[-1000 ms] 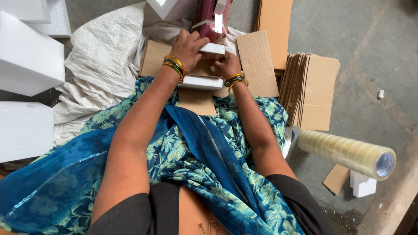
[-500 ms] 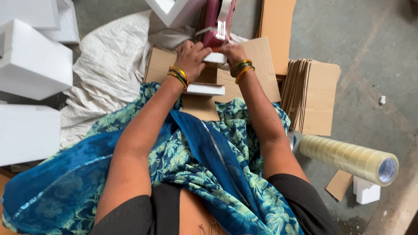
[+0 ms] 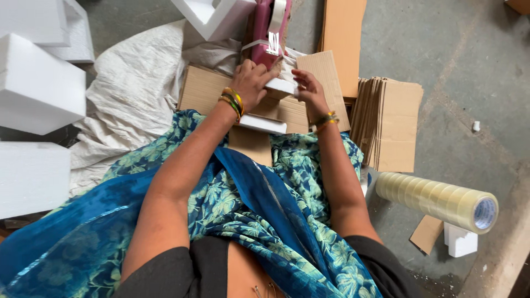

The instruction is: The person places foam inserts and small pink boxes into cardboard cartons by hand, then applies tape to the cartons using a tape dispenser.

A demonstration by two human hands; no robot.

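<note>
Since the earlier frames both your hands have moved up and away from your lap, toward the pink tape dispenser (image 3: 270, 30); the right wrist has rotated so the palm faces left.

Largest to smallest, placed off your fingers:
- Floor (image 3: 464, 72), grey concrete, to the right of the fingers.
- White foam blocks (image 3: 38, 83), well left of the fingers; another foam piece (image 3: 212, 16) just beyond them.
- White sack cloth (image 3: 132, 94), left of the fingers, under the cardboard.
- Flat cardboard box (image 3: 204, 91), directly beneath both hands, flaps spread.
- Stack of flat cardboard sheets (image 3: 389, 121), right of the fingers.
- Stick of clear tape rolls (image 3: 436, 200), right of and well nearer you than the fingers.
- Small white block (image 3: 279, 85): left hand (image 3: 251, 83) curled over its near-left side, right hand (image 3: 306, 88) loosely bent against its right end. So gripped on the left, steadied on the right.
- Second white slab (image 3: 264, 123), just nearer you than the left fingers, resting on the box.

Progress, my read: box not yet closed or taped, block being seated, dispenser untouched.

Hidden: fingertips of both hands, block underside, dispenser top cut off.
</note>
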